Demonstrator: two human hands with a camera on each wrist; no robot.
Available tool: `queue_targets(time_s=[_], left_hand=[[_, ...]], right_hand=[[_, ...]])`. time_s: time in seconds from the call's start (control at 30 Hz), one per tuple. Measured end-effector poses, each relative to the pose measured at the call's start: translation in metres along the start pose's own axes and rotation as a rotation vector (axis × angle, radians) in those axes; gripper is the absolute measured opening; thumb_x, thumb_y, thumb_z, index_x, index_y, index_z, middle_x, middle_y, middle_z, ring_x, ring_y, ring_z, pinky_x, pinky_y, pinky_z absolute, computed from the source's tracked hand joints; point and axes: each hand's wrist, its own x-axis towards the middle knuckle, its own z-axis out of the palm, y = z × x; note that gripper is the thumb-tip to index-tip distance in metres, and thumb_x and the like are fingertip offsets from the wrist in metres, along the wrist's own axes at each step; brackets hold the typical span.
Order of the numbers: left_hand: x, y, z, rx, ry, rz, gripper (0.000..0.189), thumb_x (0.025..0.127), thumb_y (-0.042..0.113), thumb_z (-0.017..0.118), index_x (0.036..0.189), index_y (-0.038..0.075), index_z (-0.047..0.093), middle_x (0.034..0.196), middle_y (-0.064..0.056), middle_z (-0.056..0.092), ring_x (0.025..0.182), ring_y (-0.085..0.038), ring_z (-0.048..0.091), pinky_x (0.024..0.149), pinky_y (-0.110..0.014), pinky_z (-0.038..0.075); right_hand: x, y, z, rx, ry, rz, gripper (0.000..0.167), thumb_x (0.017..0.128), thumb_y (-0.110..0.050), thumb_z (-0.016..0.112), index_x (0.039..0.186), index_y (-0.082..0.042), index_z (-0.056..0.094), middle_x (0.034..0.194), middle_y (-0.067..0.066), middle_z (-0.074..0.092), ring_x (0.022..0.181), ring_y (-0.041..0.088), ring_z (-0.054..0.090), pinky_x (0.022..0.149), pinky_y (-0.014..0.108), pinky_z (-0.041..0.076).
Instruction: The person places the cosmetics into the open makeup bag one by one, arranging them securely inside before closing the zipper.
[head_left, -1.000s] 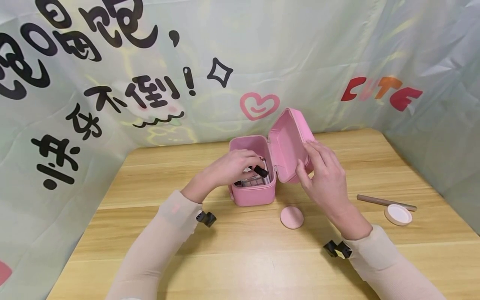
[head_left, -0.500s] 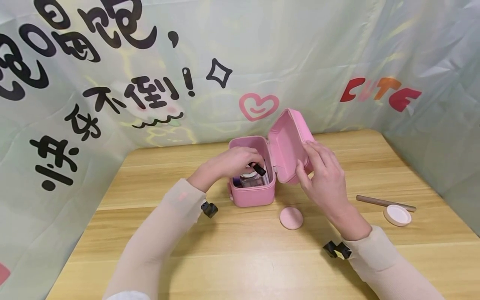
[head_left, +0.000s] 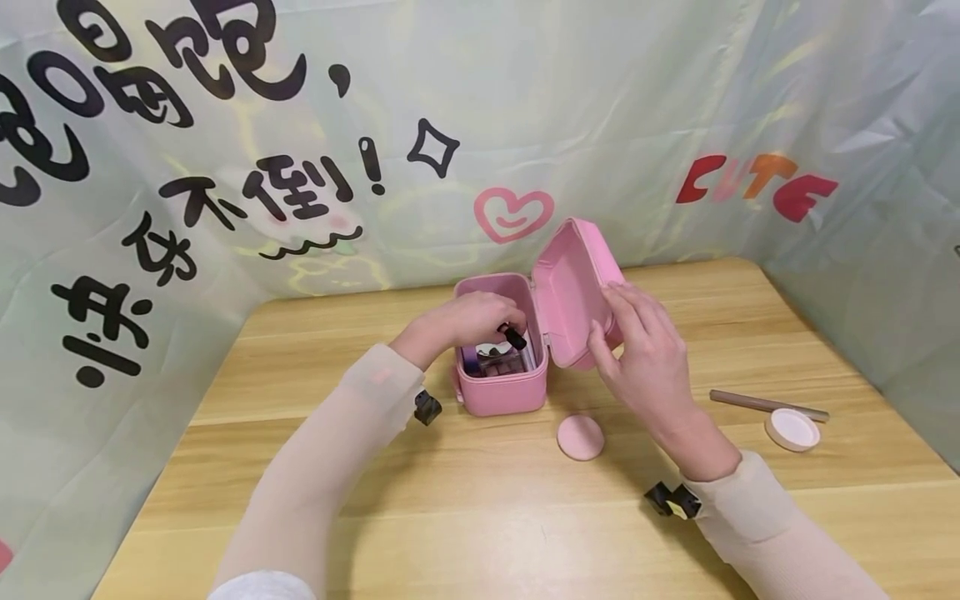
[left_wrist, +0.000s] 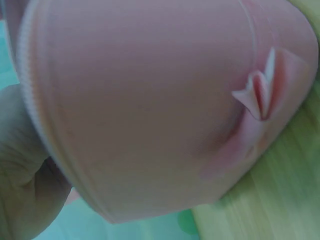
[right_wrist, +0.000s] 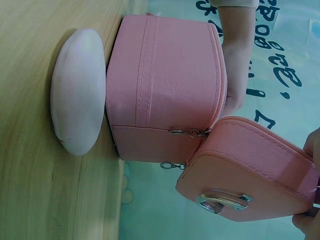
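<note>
A pink zippered cosmetic case stands on the table with its lid raised to the right. My left hand reaches into the case and pinches a small black cylindrical item, whose exact kind is unclear. Under that hand, a clear compact-like box and other cosmetics show, partly hidden. With fingers and thumb, my right hand grips the lid's outer edge. The left wrist view has the case's side with a pink bow; the right wrist view has its zipper pulls and lid handle.
A round pink puff lies in front of the case. Farther right, a slim brown stick lies beside a round white-and-pink lid. A printed cloth backdrop rises behind the wooden table.
My left hand has risen slightly with the black item, and its forearm has shifted up and right. More of the case's contents now show beneath it. The right hand still holds the lid.
</note>
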Motion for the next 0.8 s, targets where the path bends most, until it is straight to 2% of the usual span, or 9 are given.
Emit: queue_targets(time_s=[0.13, 0.47, 0.7, 0.8], left_hand=[[0.005, -0.005, 0.006, 0.025, -0.003, 0.001, 0.015, 0.088, 0.011, 0.073, 0.100, 0.018, 0.068, 0.101, 0.005, 0.065, 0.099, -0.012, 0.060, 0.086, -0.027, 0.049], [0.008, -0.014, 0.023, 0.017, 0.062, -0.020, 0.017, 0.088, 0.011, 0.072, 0.102, 0.019, 0.068, 0.104, 0.006, 0.066, 0.100, -0.010, 0.061, 0.086, -0.030, 0.051], [0.011, -0.011, 0.023, 0.066, 0.036, -0.039, 0.014, 0.087, 0.010, 0.071, 0.099, 0.015, 0.067, 0.098, 0.000, 0.066, 0.091, -0.015, 0.061, 0.079, -0.032, 0.052], [0.010, -0.012, 0.024, 0.041, 0.061, -0.044, 0.016, 0.087, 0.012, 0.072, 0.103, 0.013, 0.069, 0.102, -0.003, 0.066, 0.093, -0.015, 0.060, 0.082, -0.033, 0.052]], right_hand=[[0.000, 0.000, 0.001, -0.001, 0.000, 0.000, 0.042, 0.091, -0.023, 0.055, 0.121, 0.003, 0.064, 0.122, 0.019, 0.063, 0.115, 0.037, 0.057, 0.097, 0.053, 0.048], [-0.001, -0.001, 0.002, 0.001, -0.001, 0.004, 0.042, 0.090, -0.023, 0.055, 0.122, 0.003, 0.064, 0.123, 0.018, 0.063, 0.115, 0.036, 0.058, 0.097, 0.053, 0.048], [-0.001, -0.002, 0.001, -0.002, 0.005, 0.001, 0.041, 0.091, -0.022, 0.055, 0.121, 0.003, 0.064, 0.122, 0.018, 0.064, 0.115, 0.037, 0.058, 0.096, 0.054, 0.048], [-0.001, -0.002, 0.001, -0.004, 0.005, -0.001, 0.041, 0.091, -0.022, 0.055, 0.121, 0.003, 0.064, 0.122, 0.018, 0.064, 0.115, 0.037, 0.058, 0.096, 0.054, 0.048]])
